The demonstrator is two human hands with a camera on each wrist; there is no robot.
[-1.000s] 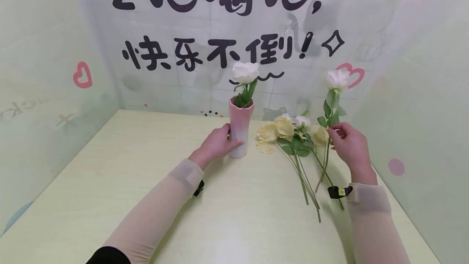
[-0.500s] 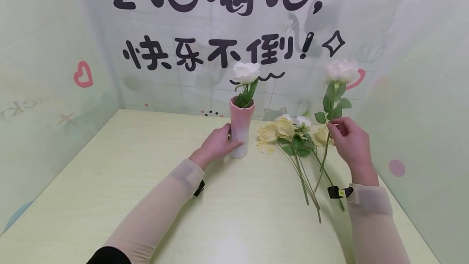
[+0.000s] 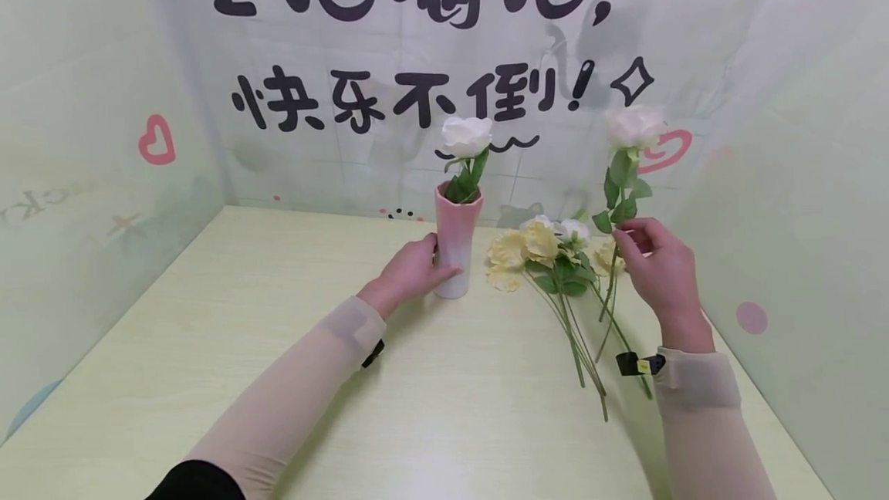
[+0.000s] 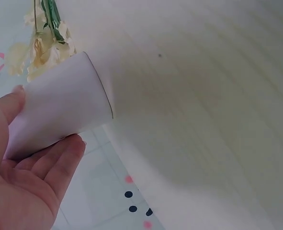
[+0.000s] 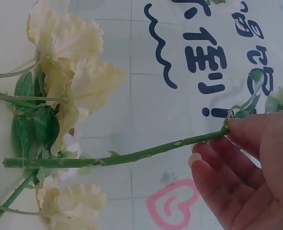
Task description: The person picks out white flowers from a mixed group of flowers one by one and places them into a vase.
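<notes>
A pink-and-white vase (image 3: 457, 241) stands upright on the table, with one white flower (image 3: 466, 137) in its mouth. My left hand (image 3: 413, 272) grips the vase's lower part from the left, thumb across the front; the left wrist view shows thumb and fingers on either side of the vase (image 4: 67, 103). Between thumb and fingertips my right hand (image 3: 660, 272) pinches the stem of a pale pink-white rose (image 3: 633, 127), held upright with its leaves just above the grip. In the right wrist view the rose's green stem (image 5: 131, 155) extends down below the fingers (image 5: 230, 177).
Several yellow and white flowers (image 3: 542, 241) lie in a loose pile on the table (image 3: 444, 400), between the vase and my right hand, stems toward me. A printed backdrop (image 3: 333, 168) rises behind the table and along both sides.
My right hand has lifted the pinched rose higher, then shifted it slightly left; its stem stands further above the pile. The left hand and vase stay in place.
</notes>
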